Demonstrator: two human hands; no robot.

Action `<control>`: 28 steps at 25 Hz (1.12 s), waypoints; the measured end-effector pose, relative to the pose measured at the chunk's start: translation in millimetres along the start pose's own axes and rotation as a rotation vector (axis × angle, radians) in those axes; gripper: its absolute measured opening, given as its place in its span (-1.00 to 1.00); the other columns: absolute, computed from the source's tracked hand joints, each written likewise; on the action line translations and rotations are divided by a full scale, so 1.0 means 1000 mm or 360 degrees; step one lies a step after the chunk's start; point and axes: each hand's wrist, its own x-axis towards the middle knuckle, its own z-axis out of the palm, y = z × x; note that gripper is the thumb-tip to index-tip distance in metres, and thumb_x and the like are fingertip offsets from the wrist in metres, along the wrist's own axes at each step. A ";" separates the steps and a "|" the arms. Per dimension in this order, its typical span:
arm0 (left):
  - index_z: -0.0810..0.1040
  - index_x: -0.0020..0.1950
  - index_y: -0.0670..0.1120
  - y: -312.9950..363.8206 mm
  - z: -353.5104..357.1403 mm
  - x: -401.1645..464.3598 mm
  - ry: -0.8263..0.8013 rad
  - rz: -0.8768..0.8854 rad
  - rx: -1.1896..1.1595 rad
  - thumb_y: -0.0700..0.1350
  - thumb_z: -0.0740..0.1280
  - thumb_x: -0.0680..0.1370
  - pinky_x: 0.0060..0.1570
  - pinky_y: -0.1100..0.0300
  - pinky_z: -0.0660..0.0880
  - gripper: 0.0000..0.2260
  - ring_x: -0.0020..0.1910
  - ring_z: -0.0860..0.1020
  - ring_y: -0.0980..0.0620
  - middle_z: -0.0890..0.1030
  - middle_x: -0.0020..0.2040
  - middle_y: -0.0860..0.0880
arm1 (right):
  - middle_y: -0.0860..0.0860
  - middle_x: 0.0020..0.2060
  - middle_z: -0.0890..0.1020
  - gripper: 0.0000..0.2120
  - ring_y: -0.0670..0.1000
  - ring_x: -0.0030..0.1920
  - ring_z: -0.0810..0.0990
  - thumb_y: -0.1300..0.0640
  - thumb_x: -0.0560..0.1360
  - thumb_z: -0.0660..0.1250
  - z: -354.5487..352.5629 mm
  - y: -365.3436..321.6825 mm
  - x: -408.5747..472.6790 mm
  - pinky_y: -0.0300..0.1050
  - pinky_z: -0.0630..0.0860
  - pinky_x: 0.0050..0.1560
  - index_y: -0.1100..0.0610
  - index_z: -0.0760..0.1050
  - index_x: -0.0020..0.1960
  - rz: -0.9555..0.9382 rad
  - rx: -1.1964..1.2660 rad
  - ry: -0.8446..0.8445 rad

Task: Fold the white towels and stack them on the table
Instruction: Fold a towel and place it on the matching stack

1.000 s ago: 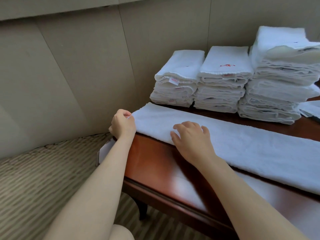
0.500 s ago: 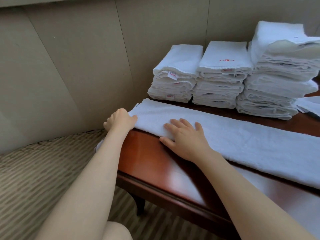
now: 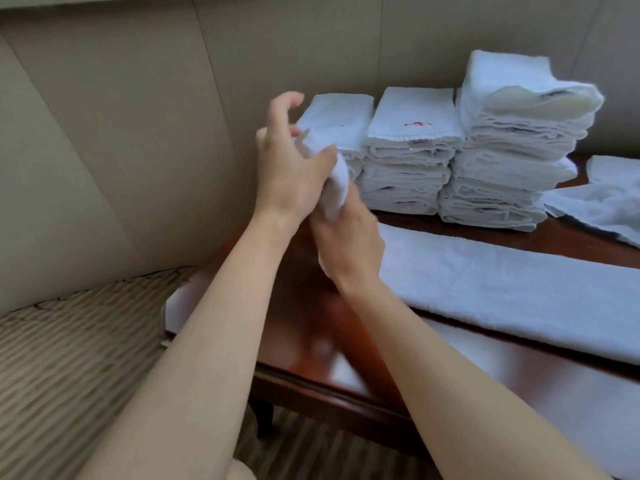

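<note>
A long white towel (image 3: 512,292), folded into a narrow strip, lies across the dark red wooden table (image 3: 298,334). Its left end is lifted off the table. My left hand (image 3: 291,168) grips the top of that raised end, and my right hand (image 3: 346,244) holds it just below. Both hands are blurred by motion. Three stacks of folded white towels stand at the back of the table: a left stack (image 3: 341,123), a middle stack (image 3: 408,157) and a taller right stack (image 3: 512,147).
A loose, unfolded white towel (image 3: 609,199) lies at the table's back right. A padded beige wall (image 3: 138,116) runs behind and to the left. Striped carpet (image 3: 69,358) lies left of the table's near corner.
Both hands had been pressing the towel's left end flat at the table corner. They have now lifted that end up and brought it rightward, toward the stacks.
</note>
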 end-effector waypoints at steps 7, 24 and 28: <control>0.08 0.54 0.00 0.021 0.089 -0.053 -0.1065 0.0338 0.0510 0.14 0.36 0.47 0.44 0.18 0.13 -0.25 0.47 0.19 0.01 0.20 0.49 -0.05 | -0.01 -0.26 0.70 -0.83 -0.02 -0.25 0.67 0.04 0.44 0.33 -0.185 0.057 0.040 -0.11 0.59 -0.23 0.10 0.54 -0.03 0.0576 0.1580 0.0615; 0.49 0.07 -0.28 0.037 0.189 -0.143 -0.0969 0.0464 0.1299 -0.22 0.24 0.51 -0.04 -0.02 0.40 -0.81 0.05 0.49 -0.28 0.51 0.05 -0.27 | 0.15 0.05 0.55 -0.71 0.12 0.06 0.57 0.38 0.50 0.16 -0.394 0.178 -0.080 0.00 0.60 -0.27 0.23 0.41 0.20 0.1147 0.1171 0.1235; 0.26 0.43 -0.18 0.037 0.180 -0.134 -0.0780 -0.0065 0.1049 -0.32 0.18 0.46 0.02 0.01 0.37 -0.49 0.15 0.45 -0.37 0.51 0.15 -0.37 | 0.10 -0.12 0.58 -0.78 0.09 -0.07 0.58 0.33 0.49 0.20 -0.387 0.165 -0.079 -0.11 0.58 -0.31 0.23 0.44 0.12 0.1034 0.1087 0.1052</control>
